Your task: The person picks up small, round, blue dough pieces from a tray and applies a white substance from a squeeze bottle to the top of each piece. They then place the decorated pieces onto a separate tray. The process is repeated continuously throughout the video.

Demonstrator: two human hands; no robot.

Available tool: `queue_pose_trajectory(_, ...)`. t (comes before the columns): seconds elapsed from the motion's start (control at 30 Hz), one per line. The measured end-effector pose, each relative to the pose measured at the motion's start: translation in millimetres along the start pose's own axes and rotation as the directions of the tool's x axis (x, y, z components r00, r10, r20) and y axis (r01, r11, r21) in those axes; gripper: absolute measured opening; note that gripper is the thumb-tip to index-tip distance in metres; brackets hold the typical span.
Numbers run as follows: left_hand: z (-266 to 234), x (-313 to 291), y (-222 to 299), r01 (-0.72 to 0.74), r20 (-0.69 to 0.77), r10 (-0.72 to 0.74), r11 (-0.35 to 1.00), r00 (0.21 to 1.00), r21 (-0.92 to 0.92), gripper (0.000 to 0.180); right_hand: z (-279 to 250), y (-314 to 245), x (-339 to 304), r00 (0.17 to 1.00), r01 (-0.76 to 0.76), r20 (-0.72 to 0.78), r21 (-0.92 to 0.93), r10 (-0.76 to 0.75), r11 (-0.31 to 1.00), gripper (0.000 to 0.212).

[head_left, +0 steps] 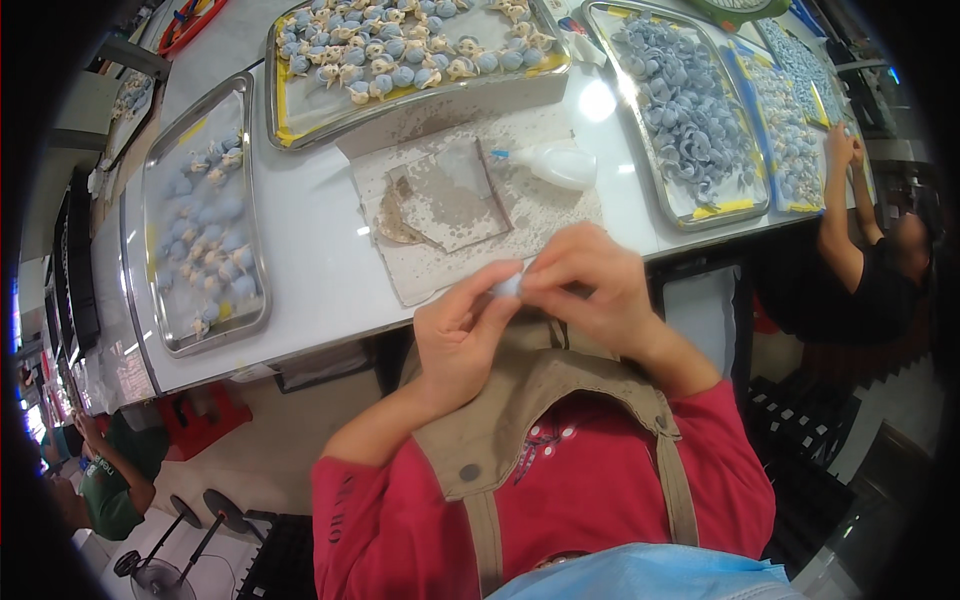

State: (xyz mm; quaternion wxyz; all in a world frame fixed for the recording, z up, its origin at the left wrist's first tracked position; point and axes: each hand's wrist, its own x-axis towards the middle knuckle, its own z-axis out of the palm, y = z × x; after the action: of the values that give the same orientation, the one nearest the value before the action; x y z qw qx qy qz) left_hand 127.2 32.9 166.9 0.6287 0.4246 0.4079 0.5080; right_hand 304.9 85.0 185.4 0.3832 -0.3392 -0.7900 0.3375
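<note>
White and glossy, the desk (310, 200) carries a metal tray (273, 90) of blue-and-cream pieces (403, 75) toward its far edge; a speckled cardboard sheet (425, 275) lies by its near edge, where the left hand (462, 325) and right hand (592, 290) meet; a white squeeze bottle (565, 167) lies toward the sheet's right edge; one small pale-blue piece (508, 286) is pinched by the left thumb and forefinger — and, at its right end, the right fingertips.
</note>
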Motion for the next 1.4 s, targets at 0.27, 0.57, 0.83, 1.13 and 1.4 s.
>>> queue_pose_trajectory(0.27, -1, 1, 12, 0.015, 0.140, 0.007, 0.987, 0.990, -0.160, 0.032, -1, -2, 0, 0.882, -0.471, 0.354, 0.665, 0.311, 0.580, 0.047)
queue_pose_trajectory(0.57, -4, -3, 11, -0.053, 0.192, 0.054, 0.999, 0.980, -0.013, 0.031, 0, -14, 0, 0.858, -0.510, 0.402, 0.747, 0.320, 0.427, 0.038)
queue_pose_trajectory(0.83, -8, -5, 7, -0.097, 0.223, 0.105, 0.994, 0.969, -0.047, 0.034, 2, -18, -5, 0.870, -0.487, 0.371, 0.750, 0.324, 0.447, 0.038)
queue_pose_trajectory(1.13, -7, -6, -3, -0.097, 0.093, 0.119, 0.972, 0.989, -0.213, 0.034, 16, -24, -4, 0.850, -0.490, 0.379, 0.824, 0.367, 0.283, 0.037)
queue_pose_trajectory(1.4, -7, -7, -3, -0.163, 0.108, 0.176, 0.979, 0.978, -0.122, 0.028, 26, -21, -10, 0.851, -0.443, 0.350, 0.879, 0.391, 0.177, 0.036)
